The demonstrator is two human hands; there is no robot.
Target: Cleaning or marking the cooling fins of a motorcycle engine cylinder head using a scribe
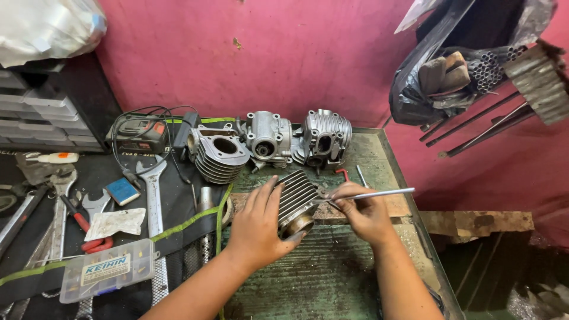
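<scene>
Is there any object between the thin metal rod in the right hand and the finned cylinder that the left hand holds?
Nothing visible does. The right hand holds the metal rod with its tip already at the side of the finned cylinder, which the left hand steadies on the green bench.

Both hands: left (258,228) cupped palm-down, right (364,213) pinching, fingers curled.

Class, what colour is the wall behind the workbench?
The wall is deep pink, seen clearly in the head view, behind the metal engine parts.
</scene>
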